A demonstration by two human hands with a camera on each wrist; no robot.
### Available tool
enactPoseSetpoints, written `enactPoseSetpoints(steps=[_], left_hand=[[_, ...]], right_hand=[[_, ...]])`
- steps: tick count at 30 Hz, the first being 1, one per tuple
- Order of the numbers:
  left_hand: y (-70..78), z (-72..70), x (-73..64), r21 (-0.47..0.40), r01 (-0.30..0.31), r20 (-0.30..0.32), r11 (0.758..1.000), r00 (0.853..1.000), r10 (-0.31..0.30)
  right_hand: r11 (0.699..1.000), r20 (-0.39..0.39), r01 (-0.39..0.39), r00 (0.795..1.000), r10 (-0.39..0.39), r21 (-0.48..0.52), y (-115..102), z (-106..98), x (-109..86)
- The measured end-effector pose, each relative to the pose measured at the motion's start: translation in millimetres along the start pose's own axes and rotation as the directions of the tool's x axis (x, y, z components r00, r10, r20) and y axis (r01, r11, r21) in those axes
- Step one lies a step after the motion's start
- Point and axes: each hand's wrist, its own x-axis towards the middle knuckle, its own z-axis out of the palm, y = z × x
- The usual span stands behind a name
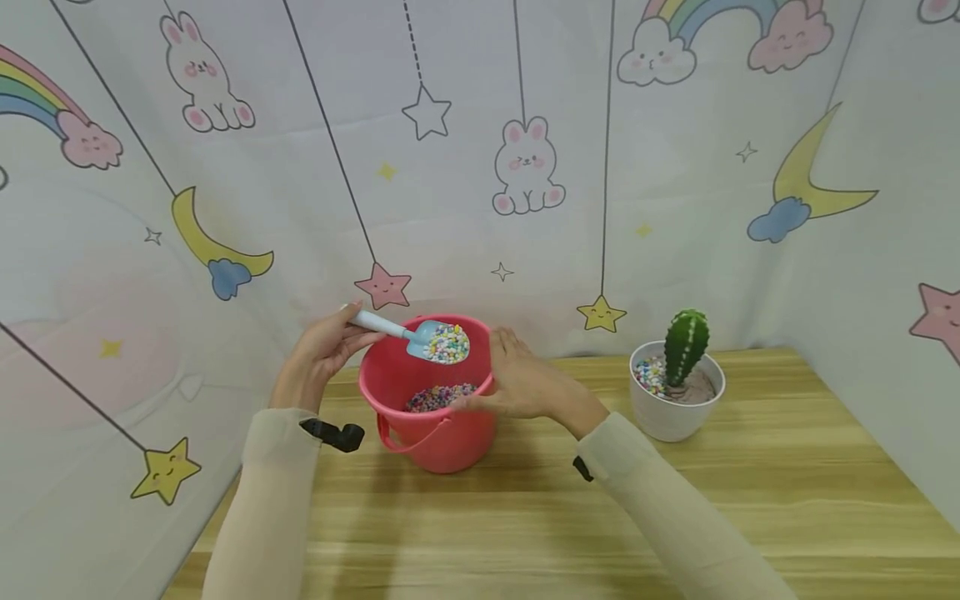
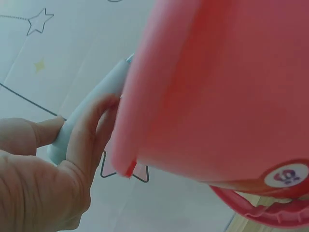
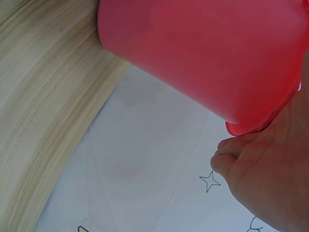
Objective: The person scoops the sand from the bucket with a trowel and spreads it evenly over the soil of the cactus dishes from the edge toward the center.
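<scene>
My left hand (image 1: 324, 344) grips the pale handle of a small light-blue shovel (image 1: 420, 335); the left wrist view shows thumb and fingers around the handle (image 2: 91, 104). Small multicoloured pebbles (image 1: 447, 344) heap on its blade, which is held over the mouth of a pink bucket (image 1: 442, 442). More pebbles (image 1: 438, 398) lie at the bucket's bottom. At the bucket's right side, my right hand (image 1: 525, 379) holds the rim, thumb toward the front and fingers toward the back. The right wrist view shows that hand (image 3: 270, 169) against the rim; its thumb is hidden there.
A white pot (image 1: 671, 417) with a green cactus (image 1: 686, 346) stands on the wooden table (image 1: 600, 517) to the right. Pebbles cover the left part of its soil. A printed cloth (image 1: 450, 225) hangs close behind the bucket and along both sides.
</scene>
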Motion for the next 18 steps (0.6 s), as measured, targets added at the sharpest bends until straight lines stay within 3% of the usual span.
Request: enactPoseSetpoints(steps=[10,18], left_hand=[[-13.5,1.4,-14.8,-0.018,-0.083,-0.052,0.996,0.995,0.082],[-24.1,-0.7,-21.4,-0.009,-0.111,-0.119,0.994,0.987,0.109]], right_hand=[[1.000,-0.002,-0.007,1.000,0.007,-0.007,0,2,0.6],[1.000,-0.008,0.013,1.000,-0.013,-0.015,1,1,-0.1]])
